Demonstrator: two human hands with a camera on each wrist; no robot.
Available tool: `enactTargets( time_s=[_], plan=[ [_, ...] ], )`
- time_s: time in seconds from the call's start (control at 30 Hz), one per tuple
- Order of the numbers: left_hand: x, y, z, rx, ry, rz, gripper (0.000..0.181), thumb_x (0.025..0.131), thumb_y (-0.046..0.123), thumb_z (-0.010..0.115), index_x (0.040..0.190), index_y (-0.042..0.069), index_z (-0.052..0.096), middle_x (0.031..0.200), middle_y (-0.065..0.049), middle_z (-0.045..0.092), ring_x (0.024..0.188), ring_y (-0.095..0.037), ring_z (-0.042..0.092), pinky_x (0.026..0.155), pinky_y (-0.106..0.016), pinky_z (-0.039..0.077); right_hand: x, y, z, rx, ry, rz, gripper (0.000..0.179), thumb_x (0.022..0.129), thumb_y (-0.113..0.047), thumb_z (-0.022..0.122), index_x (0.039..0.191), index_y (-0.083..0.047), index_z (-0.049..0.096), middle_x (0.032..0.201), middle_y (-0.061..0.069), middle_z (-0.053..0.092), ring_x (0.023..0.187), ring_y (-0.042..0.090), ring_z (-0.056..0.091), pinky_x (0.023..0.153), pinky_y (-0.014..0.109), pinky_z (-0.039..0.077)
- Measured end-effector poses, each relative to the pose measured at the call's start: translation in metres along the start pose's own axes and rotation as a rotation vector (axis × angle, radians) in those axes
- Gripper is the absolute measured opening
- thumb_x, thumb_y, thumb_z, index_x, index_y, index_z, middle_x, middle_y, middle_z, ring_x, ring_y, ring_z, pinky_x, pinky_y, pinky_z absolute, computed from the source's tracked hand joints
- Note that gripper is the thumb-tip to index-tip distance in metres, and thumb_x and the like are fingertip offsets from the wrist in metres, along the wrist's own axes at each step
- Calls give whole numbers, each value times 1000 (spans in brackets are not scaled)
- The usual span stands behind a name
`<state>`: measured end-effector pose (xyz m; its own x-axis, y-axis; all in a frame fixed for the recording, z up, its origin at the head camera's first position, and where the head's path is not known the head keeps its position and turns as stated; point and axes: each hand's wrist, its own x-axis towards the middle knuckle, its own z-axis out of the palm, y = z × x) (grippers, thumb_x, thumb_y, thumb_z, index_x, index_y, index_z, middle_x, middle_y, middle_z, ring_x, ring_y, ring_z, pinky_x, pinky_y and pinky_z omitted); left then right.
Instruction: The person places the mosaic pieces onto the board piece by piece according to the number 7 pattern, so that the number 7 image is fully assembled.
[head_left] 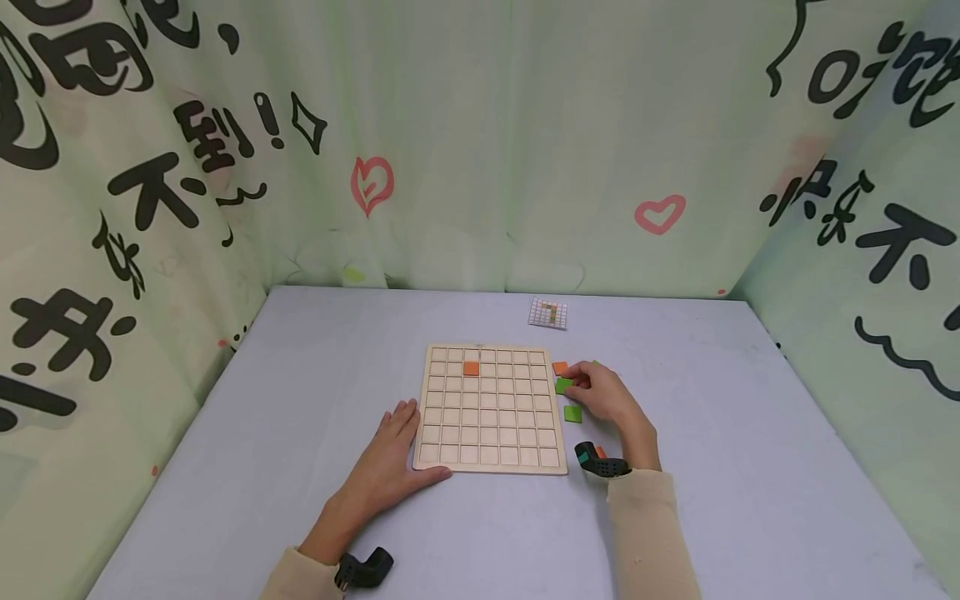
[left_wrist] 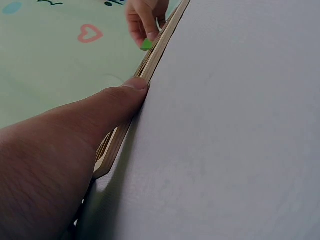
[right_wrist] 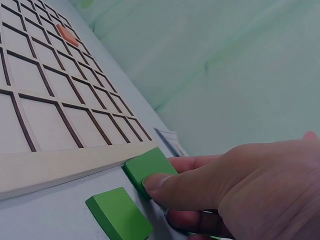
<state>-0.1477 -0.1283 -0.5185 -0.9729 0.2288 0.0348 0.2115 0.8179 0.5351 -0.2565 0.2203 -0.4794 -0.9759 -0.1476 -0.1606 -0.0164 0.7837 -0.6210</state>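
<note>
A wooden grid board (head_left: 489, 410) lies on the table with one orange square tile (head_left: 471, 368) in a cell of its second row from the back. At the board's near left corner rests my left hand (head_left: 388, 467), fingers straight along the left edge and thumb (left_wrist: 135, 84) against the front edge. My right hand (head_left: 602, 395) pinches a green square tile (right_wrist: 151, 169) between thumb and fingers, just beside the board's right edge. Nearer to me lies another green tile (head_left: 573, 414). An orange tile (head_left: 560, 367) sits by the right fingertips, partly covered.
Behind the board is a small card (head_left: 548, 313) printed with a grid and coloured squares. A bit of green (head_left: 596, 362) shows beyond the right hand. Curtains with black writing and hearts (head_left: 660, 214) enclose the white table (head_left: 750, 467) at the back and sides.
</note>
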Motion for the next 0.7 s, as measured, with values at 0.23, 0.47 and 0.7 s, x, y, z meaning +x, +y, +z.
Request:
enactTargets(
  time_s=[0.23, 0.47, 0.7],
  plan=[
    [-1, 0, -1, 4, 3, 7, 107, 79, 61, 75, 153, -3, 34, 163, -19, 31, 155, -33, 22, 129, -48, 19, 1, 0, -1, -11, 8, 15, 28, 96, -13, 65, 121, 1, 64, 107, 14, 65, 94, 24, 57, 83, 37, 50],
    [-1, 2, -3, 9, 0, 4, 106, 79, 61, 75, 154, -3, 34, 163, -19, 31, 155, -33, 23, 129, -49, 19, 1, 1, 0, 7, 18, 28, 25, 97, -14, 65, 119, 0, 64, 110, 16, 66, 98, 26, 59, 88, 41, 52],
    [-1, 2, -3, 20, -1, 10, 106, 79, 61, 75, 153, -4, 34, 162, -20, 32, 154, -34, 23, 128, -49, 21, 1, 0, -1, 17, 30, 48, 25, 98, -15, 64, 118, -1, 63, 111, 16, 66, 98, 26, 60, 88, 41, 52]
  ],
)
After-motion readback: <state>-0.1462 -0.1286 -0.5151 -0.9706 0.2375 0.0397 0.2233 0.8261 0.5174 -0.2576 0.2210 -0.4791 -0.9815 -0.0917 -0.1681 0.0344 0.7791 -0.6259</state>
